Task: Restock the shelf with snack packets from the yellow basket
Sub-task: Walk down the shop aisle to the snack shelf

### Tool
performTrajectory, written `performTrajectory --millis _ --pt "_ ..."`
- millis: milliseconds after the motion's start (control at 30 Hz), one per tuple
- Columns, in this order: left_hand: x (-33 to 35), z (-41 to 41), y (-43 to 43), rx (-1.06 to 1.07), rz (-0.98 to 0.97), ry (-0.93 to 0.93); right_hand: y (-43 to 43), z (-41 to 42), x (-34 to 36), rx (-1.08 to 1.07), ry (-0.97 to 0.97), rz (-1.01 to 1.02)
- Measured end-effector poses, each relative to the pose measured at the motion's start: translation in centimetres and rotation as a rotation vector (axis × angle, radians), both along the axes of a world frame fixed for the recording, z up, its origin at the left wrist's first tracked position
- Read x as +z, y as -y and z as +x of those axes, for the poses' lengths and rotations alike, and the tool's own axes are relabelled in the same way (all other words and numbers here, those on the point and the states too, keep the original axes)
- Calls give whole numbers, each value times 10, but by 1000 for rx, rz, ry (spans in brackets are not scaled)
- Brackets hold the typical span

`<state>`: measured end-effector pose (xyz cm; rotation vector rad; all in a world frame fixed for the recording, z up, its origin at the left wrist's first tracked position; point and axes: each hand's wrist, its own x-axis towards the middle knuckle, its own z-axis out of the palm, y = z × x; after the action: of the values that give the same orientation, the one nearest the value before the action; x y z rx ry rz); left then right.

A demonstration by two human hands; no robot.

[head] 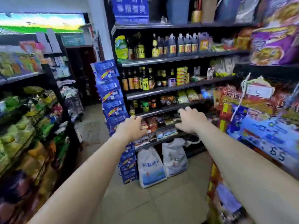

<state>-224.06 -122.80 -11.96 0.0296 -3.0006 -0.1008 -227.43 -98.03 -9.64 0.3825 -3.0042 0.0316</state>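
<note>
Snack packets (153,123) on shelf (155,144) between hands | left hand (132,127) grip unclear | right hand (191,122) spread, empty

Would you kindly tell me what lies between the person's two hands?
In the head view, small red and dark snack packets fill the stretch between the left hand and the right hand.

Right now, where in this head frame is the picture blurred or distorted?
Head view: middle fairly sharp, with dark brown sauce bottles and white sacks legible; edges smear into blocky streaks, worst on the purple snack bags; wide-angle lens tilts the black metal shelves; left hand and right hand slightly soft.
</note>
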Motion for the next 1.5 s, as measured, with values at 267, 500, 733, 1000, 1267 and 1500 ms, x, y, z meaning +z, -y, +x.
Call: performTrajectory --millis 267,500,733,1000,1267,1500 --pt "0 -119 -8 -218 72 53 6 -49 -5 -157 51 41" --pt "-13 -78 -66 -359 64 76 -44 19 -8 -244 36 65" --pt "-18 54 -129 -398 80 45 -114 159 -17 -262 -15 13" --pt "-61 219 -251 -557 182 106 -238 365 -56 -436 52 27" --pt "-75 281 -360 -820 91 159 -323 510 -77 -805 187 -39" --pt "-112 297 -388 -1158 13 303 -307 561 -122 -1084 207 -147"
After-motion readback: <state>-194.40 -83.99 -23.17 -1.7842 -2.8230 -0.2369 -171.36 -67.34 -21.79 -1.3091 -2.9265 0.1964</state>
